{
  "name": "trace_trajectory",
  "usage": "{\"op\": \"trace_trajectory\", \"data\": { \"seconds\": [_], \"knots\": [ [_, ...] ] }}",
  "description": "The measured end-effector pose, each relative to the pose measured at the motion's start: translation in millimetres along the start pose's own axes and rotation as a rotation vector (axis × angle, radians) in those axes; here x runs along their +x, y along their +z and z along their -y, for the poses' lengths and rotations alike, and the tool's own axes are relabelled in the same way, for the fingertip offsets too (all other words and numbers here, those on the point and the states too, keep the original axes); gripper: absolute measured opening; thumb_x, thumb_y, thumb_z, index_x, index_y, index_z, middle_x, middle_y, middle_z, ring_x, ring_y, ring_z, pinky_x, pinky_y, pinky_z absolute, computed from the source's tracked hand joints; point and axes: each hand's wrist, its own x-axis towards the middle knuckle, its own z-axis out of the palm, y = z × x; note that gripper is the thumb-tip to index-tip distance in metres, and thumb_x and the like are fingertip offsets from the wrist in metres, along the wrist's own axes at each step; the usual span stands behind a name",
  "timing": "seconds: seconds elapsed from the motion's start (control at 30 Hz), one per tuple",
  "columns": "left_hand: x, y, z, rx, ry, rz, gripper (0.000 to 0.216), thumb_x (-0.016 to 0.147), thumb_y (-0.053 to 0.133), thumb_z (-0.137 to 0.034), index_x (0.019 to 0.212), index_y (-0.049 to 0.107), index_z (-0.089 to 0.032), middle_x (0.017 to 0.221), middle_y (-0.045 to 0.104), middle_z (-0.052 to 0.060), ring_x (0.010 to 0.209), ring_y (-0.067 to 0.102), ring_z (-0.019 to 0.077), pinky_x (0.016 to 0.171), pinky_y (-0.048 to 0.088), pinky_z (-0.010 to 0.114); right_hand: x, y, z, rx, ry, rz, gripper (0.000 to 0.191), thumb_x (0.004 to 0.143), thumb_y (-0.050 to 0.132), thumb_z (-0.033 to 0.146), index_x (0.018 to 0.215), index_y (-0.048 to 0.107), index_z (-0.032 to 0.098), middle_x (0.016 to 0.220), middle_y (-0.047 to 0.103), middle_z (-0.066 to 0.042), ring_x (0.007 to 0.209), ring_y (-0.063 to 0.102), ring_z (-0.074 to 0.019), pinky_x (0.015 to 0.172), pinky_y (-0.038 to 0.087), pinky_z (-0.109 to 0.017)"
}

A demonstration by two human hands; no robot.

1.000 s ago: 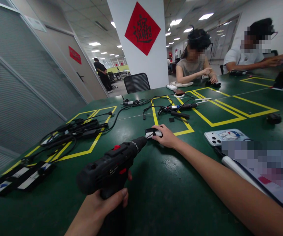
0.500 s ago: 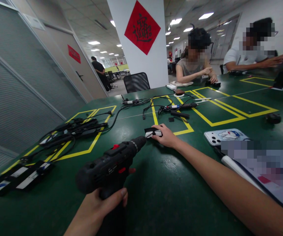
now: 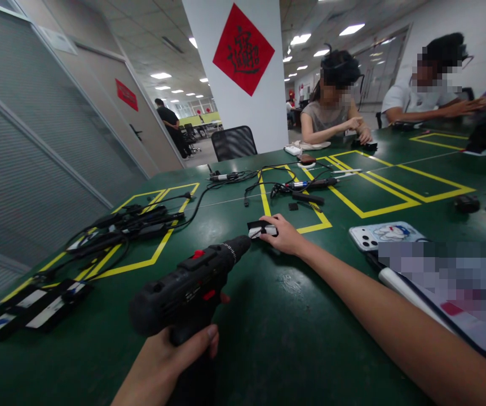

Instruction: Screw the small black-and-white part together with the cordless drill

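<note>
While the green bench (image 3: 294, 316) is stretching away under yellow taped rectangles, with other people sitting at its far side, the person is working at its near middle. The left hand (image 3: 171, 361) is wrapping shut around the grip of a black cordless drill (image 3: 188, 287) with red buttons, and is holding it above the bench with the nose pointing forward and to the right. The right hand (image 3: 283, 235) is reaching across with its fingers curled, pinning a small black-and-white piece (image 3: 261, 229) against the bench on the edge of a yellow line. The drill's nose is hanging just beside that piece, not touching it as far as can be told. The step in hand seems to be the lining-up of nose and piece; closing the gap would be calling for a firm hold on the piece and fingertips out of the nose's path. A red diamond sign (image 3: 243, 49) on the pillar is showing a black character, a phone (image 3: 384, 234) is displaying a cartoon figure on its case, and white lettering around the drill's collar is proving too small to read.
</note>
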Motion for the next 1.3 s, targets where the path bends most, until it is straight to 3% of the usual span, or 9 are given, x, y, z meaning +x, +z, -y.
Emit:
{"op": "trace_trajectory", "data": {
  "seconds": [0.3,0.67,0.73,0.87,0.93,1.03,1.17,1.3],
  "knots": [
    [1.8,-1.5,4.2,0.035,0.015,0.030,0.040,0.073,0.062,-0.055,0.064,0.065,-0.016,0.065,0.063,0.005,0.066,0.057,0.0222,0.059,0.044,0.030,0.1,0.8,-0.8,-0.003,-0.003,-0.009,0.049,0.081,0.067,0.033,0.127,0.054,0.023,0.113,0.050,-0.007,0.099,0.056,-0.0192,0.095,0.042,-0.033],
    [1.2,1.8,-1.1,-0.052,0.022,0.012,0.045,0.072,0.066,-0.050,0.101,0.064,-0.017,0.062,0.063,0.001,0.064,0.058,0.0220,0.062,0.044,0.031,0.2,1.6,-1.4,-0.006,-0.013,-0.009,0.049,0.081,0.066,0.033,0.128,0.053,0.024,0.114,0.050,-0.007,0.102,0.056,-0.0196,0.096,0.041,-0.034],
    [1.2,1.9,-0.7,-0.044,0.026,0.023,0.042,0.073,0.065,-0.051,0.097,0.066,-0.017,0.063,0.062,0.001,0.064,0.058,0.0218,0.063,0.043,0.031,0.2,1.5,-1.0,-0.008,-0.014,-0.012,0.050,0.081,0.066,0.034,0.128,0.053,0.023,0.115,0.050,-0.008,0.104,0.055,-0.0202,0.097,0.040,-0.035],
    [1.3,1.5,3.3,-0.026,0.013,0.017,0.037,0.075,0.062,-0.053,0.068,0.064,-0.017,0.064,0.061,0.002,0.067,0.056,0.0212,0.064,0.041,0.031,-0.5,0.9,-0.2,-0.012,-0.010,-0.014,0.050,0.081,0.066,0.034,0.128,0.053,0.023,0.114,0.050,-0.008,0.101,0.056,-0.0203,0.095,0.042,-0.034],
    [1.4,1.3,5.3,-0.035,-0.006,0.020,0.038,0.074,0.062,-0.054,0.065,0.063,-0.017,0.065,0.062,0.002,0.067,0.055,0.0210,0.064,0.040,0.031,-0.9,0.8,-0.2,-0.012,-0.010,-0.016,0.049,0.081,0.066,0.034,0.127,0.054,0.024,0.112,0.050,-0.007,0.099,0.056,-0.0195,0.094,0.042,-0.033],
    [1.4,1.5,6.1,-0.066,-0.038,0.021,0.037,0.074,0.064,-0.053,0.073,0.063,-0.016,0.065,0.062,0.002,0.066,0.056,0.0210,0.063,0.039,0.031,-1.1,1.0,-0.6,-0.010,-0.011,-0.019,0.048,0.081,0.066,0.034,0.127,0.054,0.024,0.112,0.049,-0.007,0.098,0.056,-0.0188,0.093,0.042,-0.033],
    [1.8,2.7,4.4,-0.080,-0.014,0.013,0.043,0.074,0.064,-0.052,0.097,0.061,-0.015,0.061,0.060,-0.001,0.065,0.055,0.0203,0.065,0.038,0.031,-0.5,1.6,-1.6,-0.007,-0.017,-0.013,0.050,0.081,0.066,0.035,0.128,0.053,0.022,0.112,0.049,-0.008,0.099,0.056,-0.0192,0.094,0.042,-0.033],
    [2.2,2.6,4.5,-0.086,-0.005,0.032,0.042,0.077,0.062,-0.051,0.096,0.059,-0.014,0.062,0.060,-0.001,0.063,0.054,0.0195,0.065,0.038,0.032,-0.2,1.7,-2.6,-0.008,-0.014,-0.011,0.050,0.081,0.066,0.036,0.128,0.053,0.022,0.112,0.049,-0.007,0.099,0.056,-0.0192,0.094,0.042,-0.033]
  ]
}}
